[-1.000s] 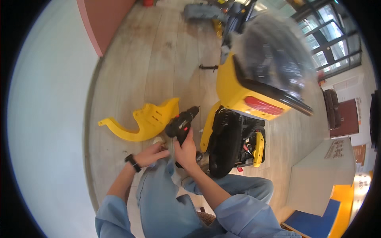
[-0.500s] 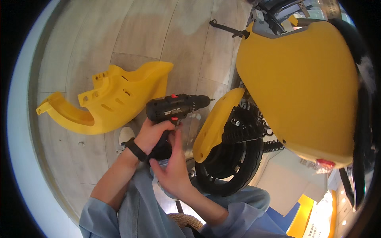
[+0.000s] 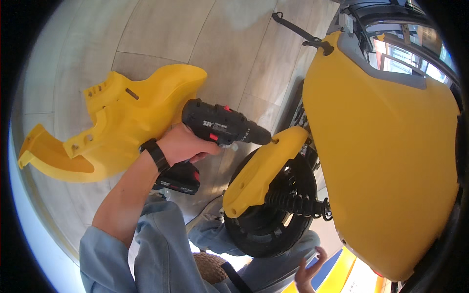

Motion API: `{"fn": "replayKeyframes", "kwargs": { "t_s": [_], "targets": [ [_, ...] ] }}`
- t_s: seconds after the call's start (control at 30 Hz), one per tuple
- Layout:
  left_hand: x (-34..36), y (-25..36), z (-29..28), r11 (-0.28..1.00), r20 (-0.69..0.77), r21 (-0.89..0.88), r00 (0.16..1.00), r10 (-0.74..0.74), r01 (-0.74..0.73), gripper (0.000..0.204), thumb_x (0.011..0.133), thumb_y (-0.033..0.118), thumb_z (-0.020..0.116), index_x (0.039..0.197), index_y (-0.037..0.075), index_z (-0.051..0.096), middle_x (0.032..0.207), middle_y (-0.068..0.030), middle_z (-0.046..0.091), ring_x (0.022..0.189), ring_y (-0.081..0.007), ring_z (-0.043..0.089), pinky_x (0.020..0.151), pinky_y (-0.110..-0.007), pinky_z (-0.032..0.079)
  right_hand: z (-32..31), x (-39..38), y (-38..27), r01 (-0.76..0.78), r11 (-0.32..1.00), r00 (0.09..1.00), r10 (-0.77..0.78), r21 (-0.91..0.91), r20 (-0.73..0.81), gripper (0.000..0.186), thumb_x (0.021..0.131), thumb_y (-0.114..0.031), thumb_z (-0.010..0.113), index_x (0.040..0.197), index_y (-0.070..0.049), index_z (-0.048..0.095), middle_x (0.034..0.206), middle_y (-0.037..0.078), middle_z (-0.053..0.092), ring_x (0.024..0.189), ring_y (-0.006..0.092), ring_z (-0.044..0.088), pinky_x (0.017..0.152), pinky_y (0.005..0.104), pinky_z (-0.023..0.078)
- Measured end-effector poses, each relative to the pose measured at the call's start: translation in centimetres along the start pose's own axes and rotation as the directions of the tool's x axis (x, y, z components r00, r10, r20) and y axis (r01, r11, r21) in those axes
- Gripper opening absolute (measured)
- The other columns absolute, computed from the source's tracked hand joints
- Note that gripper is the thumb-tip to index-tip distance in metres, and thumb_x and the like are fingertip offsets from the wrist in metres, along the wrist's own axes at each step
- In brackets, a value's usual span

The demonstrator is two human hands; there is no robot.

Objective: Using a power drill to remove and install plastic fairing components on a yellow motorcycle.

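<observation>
Left hand (image 3: 183,145): was clamped around the handle of your black drill (image 3: 215,119), alone now; a half second earlier your right hand (image 3: 307,279) had been at the grip too.
Yellow fender (image 3: 141,117): lay on the floor, mostly left of and beyond your left hand, partly covered by the drill and wrist.
Battery (image 3: 180,178): hung just below your left hand; your fingers hid much of the handle, so trigger pressure could not be told.
Drill tip (image 3: 272,140): had closed its gap to the yellow cover (image 3: 254,176), right of that hand, and stood at its upper hole, suggesting aiming had given way to screw work; whether it was seated was too small to see.
Wheel (image 3: 254,246): stood right of your left hand, partly behind the cover.
Right hand: had dropped well clear, fingers apart, nothing visible in it, wrist cut off below.
Yellow body shell (image 3: 381,146): rose above your right hand, its far edge lost in the dark rim.
</observation>
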State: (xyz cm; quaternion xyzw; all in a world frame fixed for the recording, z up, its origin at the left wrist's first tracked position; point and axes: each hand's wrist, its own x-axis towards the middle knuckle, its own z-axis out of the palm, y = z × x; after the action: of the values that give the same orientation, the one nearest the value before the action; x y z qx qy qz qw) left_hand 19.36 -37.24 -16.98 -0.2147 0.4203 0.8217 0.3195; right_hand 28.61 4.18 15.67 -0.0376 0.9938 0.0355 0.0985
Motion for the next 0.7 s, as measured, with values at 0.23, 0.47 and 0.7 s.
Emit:
{"fn": "replayKeyframes", "kwargs": {
  "t_s": [0.23,0.47,0.7],
  "targets": [
    [2.3,0.9,0.8,0.996,-0.018,-0.085,1.000,-0.014,0.013,0.012,0.072,0.005,0.070,0.079,0.004,0.062,0.058,0.0004,0.056,0.047,-0.0091,0.049,0.044,-0.025,0.038,1.2,0.6,6.8,-0.340,0.940,0.938,0.337,0.032,0.076,0.081,0.084,-0.052,0.050,0.142,0.000,0.029,0.138,0.020,0.040,0.130,0.0342,0.038,0.112,0.0426,0.025],
    [1.9,0.5,-0.5,0.998,0.005,-0.055,1.000,0.007,-0.007,0.013,0.072,0.010,0.072,0.079,0.004,0.063,0.059,-0.0003,0.057,0.048,-0.0095,0.050,0.045,-0.027,0.040,1.0,1.6,5.1,-0.391,0.920,0.916,0.388,0.013,0.106,0.076,0.081,-0.041,0.050,0.142,0.000,0.029,0.138,0.020,0.038,0.129,0.0335,0.038,0.112,0.0415,0.024],
    [2.1,-0.1,-0.7,0.997,0.084,-0.080,0.996,-0.009,0.015,0.020,0.069,0.010,0.075,0.085,0.005,0.064,0.062,-0.0001,0.059,0.052,-0.0089,0.053,0.047,-0.026,0.042,1.2,2.4,4.0,-0.398,0.917,0.916,0.395,0.036,0.077,0.075,0.077,-0.032,0.050,0.141,0.001,0.029,0.138,0.020,0.038,0.129,0.0324,0.037,0.112,0.0411,0.023]
  ]
}}
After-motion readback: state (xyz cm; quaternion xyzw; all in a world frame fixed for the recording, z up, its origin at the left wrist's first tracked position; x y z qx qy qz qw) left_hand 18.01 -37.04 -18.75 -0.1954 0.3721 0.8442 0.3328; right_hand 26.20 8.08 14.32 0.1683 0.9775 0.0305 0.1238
